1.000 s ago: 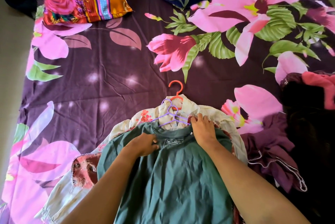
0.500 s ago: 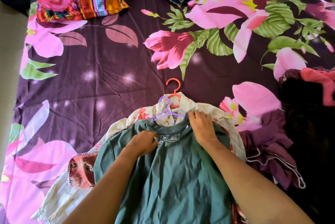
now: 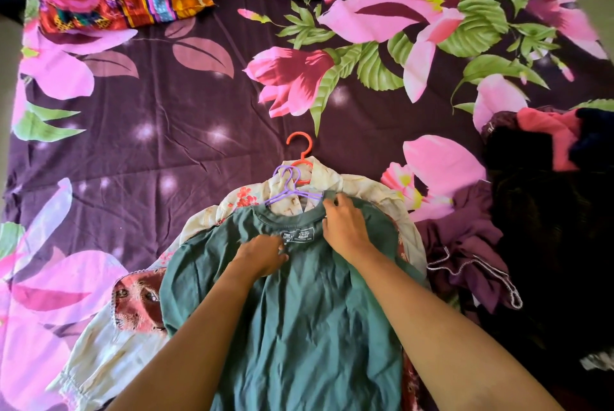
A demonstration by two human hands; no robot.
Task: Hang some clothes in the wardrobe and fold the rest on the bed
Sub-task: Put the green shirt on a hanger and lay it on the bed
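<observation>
Beyond our fingers the bed (image 3: 166,144) spreads out in its purple flowered sheet. Under both hands lies the green T-shirt (image 3: 299,327), flat, with its neck pointing away from us. It rests on a cream floral garment (image 3: 99,360) that shows on either side of our fingers. A dark pile of clothes (image 3: 465,244) sits well out past the right hand. Just beyond the fingertips the purple hanger (image 3: 289,191) lies at the neck opening, and the hook of the orange hanger (image 3: 300,148) pokes out farther on. Our left hand (image 3: 262,254) has its fingers curled, bunching shirt fabric right beside the neck label. Our right hand (image 3: 345,228) has its fingers clamped on the collar's rim. Compared with half a second ago, the neck opening gapes wider and shows more cream cloth inside, while the left fingers have stayed by the label.
</observation>
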